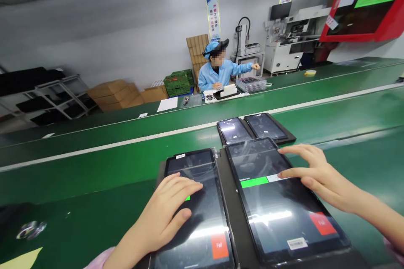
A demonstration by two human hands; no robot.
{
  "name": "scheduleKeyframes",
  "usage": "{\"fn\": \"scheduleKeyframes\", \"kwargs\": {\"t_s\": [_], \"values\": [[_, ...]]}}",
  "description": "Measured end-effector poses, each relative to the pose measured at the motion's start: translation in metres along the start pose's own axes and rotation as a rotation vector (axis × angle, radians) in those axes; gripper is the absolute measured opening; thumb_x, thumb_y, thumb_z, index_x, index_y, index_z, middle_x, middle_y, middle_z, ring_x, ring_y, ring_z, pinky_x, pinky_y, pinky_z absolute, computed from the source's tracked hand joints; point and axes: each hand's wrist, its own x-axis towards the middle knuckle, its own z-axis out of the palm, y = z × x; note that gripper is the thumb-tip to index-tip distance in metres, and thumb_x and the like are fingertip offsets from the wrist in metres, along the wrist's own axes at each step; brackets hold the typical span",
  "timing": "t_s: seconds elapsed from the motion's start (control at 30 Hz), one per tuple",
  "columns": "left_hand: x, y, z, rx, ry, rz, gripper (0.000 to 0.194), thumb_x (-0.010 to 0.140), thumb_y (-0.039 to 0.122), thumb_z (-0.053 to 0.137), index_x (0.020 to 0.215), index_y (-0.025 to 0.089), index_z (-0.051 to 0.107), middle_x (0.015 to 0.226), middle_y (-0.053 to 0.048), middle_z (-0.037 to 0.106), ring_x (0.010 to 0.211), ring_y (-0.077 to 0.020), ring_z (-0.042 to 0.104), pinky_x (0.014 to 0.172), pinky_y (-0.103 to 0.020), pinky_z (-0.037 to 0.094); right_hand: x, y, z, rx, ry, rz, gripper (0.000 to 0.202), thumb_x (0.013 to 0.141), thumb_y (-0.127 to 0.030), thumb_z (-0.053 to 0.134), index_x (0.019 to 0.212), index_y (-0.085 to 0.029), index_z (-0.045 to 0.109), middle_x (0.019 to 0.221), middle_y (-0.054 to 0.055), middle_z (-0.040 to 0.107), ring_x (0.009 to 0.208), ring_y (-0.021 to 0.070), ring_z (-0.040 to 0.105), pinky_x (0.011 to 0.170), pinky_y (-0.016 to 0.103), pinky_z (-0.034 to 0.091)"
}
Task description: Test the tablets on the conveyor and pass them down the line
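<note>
Two large tablets lie side by side on a dark tray [232,193] in front of me. My left hand [168,210] rests over the left tablet [206,218], fingers spread, hiding part of a green bar; a red "Fail" box shows low on its screen. On the right tablet [277,206], a green and a white bar sit under the words "Speaker Test", with a red "Fail" box and a barcode label below. My right hand [318,174] reaches over its right edge, fingers apart, a fingertip at the white bar. Neither hand holds anything.
Beyond lie two more tablets [235,130] on a dark tray. Across the green bench [126,134] a person in blue [221,71] sits by a stack of trays [251,84]. Yellow paper [23,258] lies at the lower left. A red-framed board [362,4] hangs at upper right.
</note>
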Motion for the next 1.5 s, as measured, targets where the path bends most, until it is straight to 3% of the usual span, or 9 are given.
{"fn": "scheduleKeyframes", "kwargs": {"t_s": [0.23,0.37,0.43,0.7,0.97,1.1,1.2,1.33,1.5], "values": [[0.004,0.009,-0.002,-0.081,-0.084,-0.004,0.069,0.105,0.063,0.014,0.133,0.023,0.063,0.127,-0.008,0.070,0.118,-0.0243,0.063,0.121,-0.047,0.033,0.000,-0.003,-0.014,0.040,0.115,0.095,0.066,0.102,-0.070,0.020,0.105,-0.042,0.079,0.137,0.003,0.058,0.126,0.0401,0.053,0.111,0.062,0.036],[0.008,0.013,-0.003,-0.086,-0.184,0.055,0.068,0.104,0.065,0.016,0.138,0.026,0.060,0.131,-0.005,0.069,0.130,-0.0261,0.055,0.128,-0.055,0.006,0.008,-0.014,-0.015,0.058,0.053,0.026,0.057,0.103,-0.064,0.024,0.109,-0.044,0.077,0.140,0.002,0.057,0.127,0.0409,0.052,0.107,0.062,0.041],[0.000,0.009,-0.005,-0.050,-0.108,0.039,0.068,0.104,0.065,0.015,0.141,0.027,0.057,0.134,-0.004,0.068,0.133,-0.0264,0.053,0.128,-0.056,-0.002,0.010,-0.020,-0.013,0.075,0.017,-0.050,0.051,0.103,-0.063,0.028,0.117,-0.044,0.074,0.142,0.004,0.056,0.129,0.0409,0.050,0.105,0.063,0.042],[-0.070,-0.032,0.002,0.054,0.367,-0.426,0.069,0.104,0.061,0.018,0.109,0.024,0.076,0.117,-0.008,0.073,0.112,-0.0270,0.065,0.112,-0.047,0.045,0.012,-0.042,-0.006,0.038,-0.198,-0.249,0.037,0.102,-0.059,0.045,0.131,-0.051,0.065,0.141,0.004,0.058,0.125,0.0375,0.055,0.106,0.063,0.044],[-0.074,-0.033,0.008,-0.013,0.314,-0.456,0.087,0.095,0.079,0.010,0.102,0.025,0.078,0.122,-0.012,0.066,0.115,-0.0321,0.061,0.105,-0.049,0.048,0.027,-0.058,0.009,-0.001,-0.344,-0.347,0.035,0.101,-0.060,0.052,0.128,-0.047,0.069,0.147,0.008,0.053,0.130,0.0392,0.050,0.110,0.074,0.031],[-0.056,-0.030,0.001,-0.001,0.159,-0.326,0.087,0.092,0.083,0.010,0.106,0.030,0.079,0.138,-0.012,0.057,0.131,-0.0359,0.048,0.117,-0.061,0.033,0.016,-0.021,0.011,0.057,-0.063,-0.086,0.035,0.103,-0.054,0.046,0.099,-0.039,0.077,0.141,0.005,0.058,0.130,0.0368,0.051,0.112,0.069,0.032],[-0.022,-0.022,-0.006,-0.025,-0.025,-0.158,0.080,0.093,0.083,0.014,0.122,0.036,0.073,0.158,-0.009,0.041,0.145,-0.0384,0.035,0.121,-0.069,0.017,0.010,0.012,0.023,0.216,0.244,0.315,0.039,0.098,-0.061,0.051,0.110,-0.031,0.072,0.127,0.011,0.064,0.118,0.0338,0.060,0.104,0.057,0.048],[0.044,-0.016,-0.008,-0.033,-0.203,-0.021,0.087,0.090,0.085,0.011,0.144,0.034,0.056,0.167,-0.014,0.025,0.153,-0.0405,0.024,0.121,-0.072,0.004,0.007,0.030,0.045,0.497,0.327,0.598,0.058,0.079,-0.074,0.066,0.110,-0.025,0.068,0.102,0.010,0.071,0.093,0.0295,0.069,0.082,0.040,0.061],[0.100,-0.023,-0.001,-0.022,-0.369,-0.070,0.086,0.093,0.080,0.009,0.124,0.025,0.067,0.165,-0.019,0.027,0.153,-0.0435,0.021,0.119,-0.075,0.006,0.003,0.019,0.058,0.671,0.442,0.735,0.064,0.067,-0.077,0.075,0.101,-0.023,0.070,0.100,0.009,0.073,0.091,0.0284,0.070,0.075,0.034,0.062]]}}
